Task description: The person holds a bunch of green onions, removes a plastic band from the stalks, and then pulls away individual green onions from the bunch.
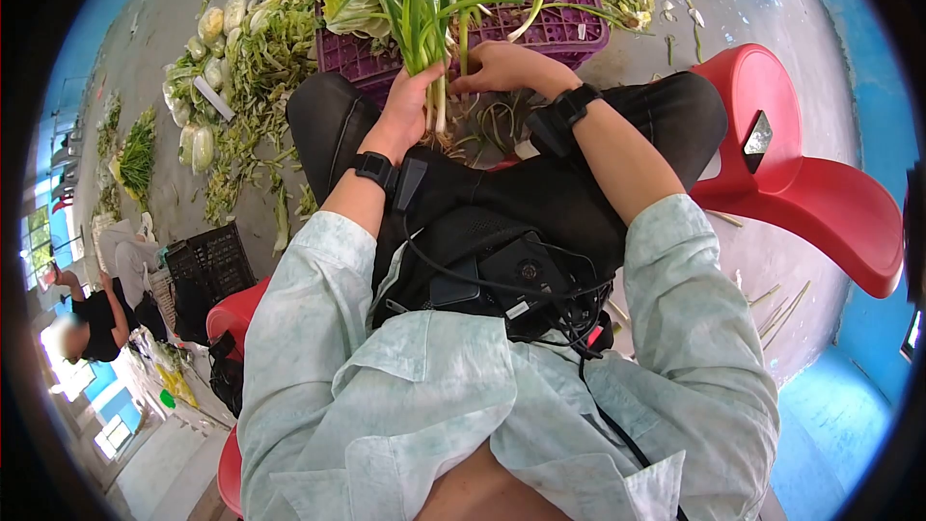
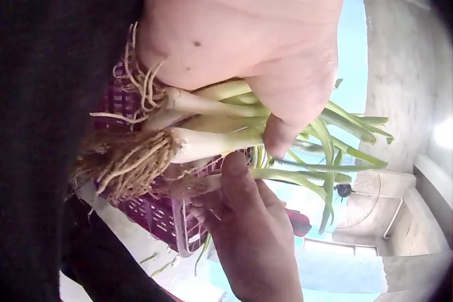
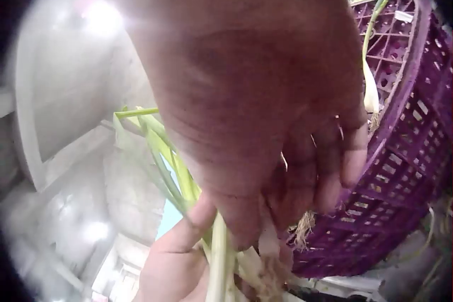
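Observation:
My left hand point(image 1: 405, 108) grips a bunch of green onions point(image 1: 417, 29) by the white stems, leaves pointing away from me. Tangled brown roots point(image 2: 138, 164) hang from the stem ends in the left wrist view. Beside it, my right hand point(image 1: 516, 68) pinches a single green onion stalk point(image 1: 463, 39) between thumb and fingers, low on the stem. In the right wrist view this hand covers much of the stalk, with the left hand point(image 3: 170, 266) close below it.
An upturned purple crate point(image 1: 577, 29) stands ahead of my knees, with loose green onions and a leafy cabbage point(image 1: 349, 0) on it. Trimmed greens and cabbages point(image 1: 217, 39) cover the floor to the left. A red chair point(image 1: 772, 125) stands at right; another person point(image 1: 96, 318) is far left.

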{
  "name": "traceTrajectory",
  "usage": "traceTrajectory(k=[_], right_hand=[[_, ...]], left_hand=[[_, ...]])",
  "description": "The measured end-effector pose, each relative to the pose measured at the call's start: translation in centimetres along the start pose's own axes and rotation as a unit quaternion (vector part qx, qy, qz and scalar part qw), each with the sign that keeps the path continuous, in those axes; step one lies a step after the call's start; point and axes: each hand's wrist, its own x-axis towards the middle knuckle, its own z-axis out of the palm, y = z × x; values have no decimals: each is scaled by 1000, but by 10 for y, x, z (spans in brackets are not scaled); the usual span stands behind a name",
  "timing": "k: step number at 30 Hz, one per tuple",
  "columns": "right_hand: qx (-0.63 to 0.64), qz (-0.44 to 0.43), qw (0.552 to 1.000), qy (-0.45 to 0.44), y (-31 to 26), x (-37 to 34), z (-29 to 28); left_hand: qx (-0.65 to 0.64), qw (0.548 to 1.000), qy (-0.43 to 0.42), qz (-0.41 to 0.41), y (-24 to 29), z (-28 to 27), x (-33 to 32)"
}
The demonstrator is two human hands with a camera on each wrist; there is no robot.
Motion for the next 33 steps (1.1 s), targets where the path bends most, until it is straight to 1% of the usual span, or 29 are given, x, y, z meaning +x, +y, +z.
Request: traceTrajectory(k=[2,5,6,9,11,12,15,17,18,19,20,23,26,29,31,33], right_hand=[[4,-5,1000,-16,-2,0,3],[5,3,999,-42,-6,-2,3],[5,8,999,-51,-7,-3,2],[38,-24,998,-51,-4,0,7],[44,-21,997,-68,-9,-2,4],[46,-19,996,-76,-12,-3,2],[102,-15,992,-69,-8,-2,3],[109,-17,993,-45,2,4,1],[112,-18,993,-33,6,5,-1],[124,5,992,-15,7,4,-7],[153,6,987,43,14,5,-7],[221,16,953,209,59,25,8],[163,144,919,328,96,37,13],[68,173,931,315,102,27,13],[95,159,957,224,109,34,20],[117,158,961,195,118,42,29]], left_hand=[[1,1000,-21,-22,5,7,-7],[44,998,-11,-31,-5,-7,8],[54,998,-13,-28,-3,-3,5],[79,996,-29,-27,0,2,0],[92,994,-52,-38,-2,-2,4],[84,994,-49,-42,-3,-2,5],[72,995,-45,-50,-6,-8,10],[85,994,-52,-47,-8,-18,14],[89,994,-33,-52,-5,-15,11],[93,994,-13,-56,-2,-11,7],[97,993,7,-60,0,-7,4],[93,994,16,-58,1,0,2],[98,994,2,-44,2,6,0],[101,994,-5,-45,-1,3,2],[108,993,-4,-50,-1,3,2],[110,993,-8,-52,0,3,2]])
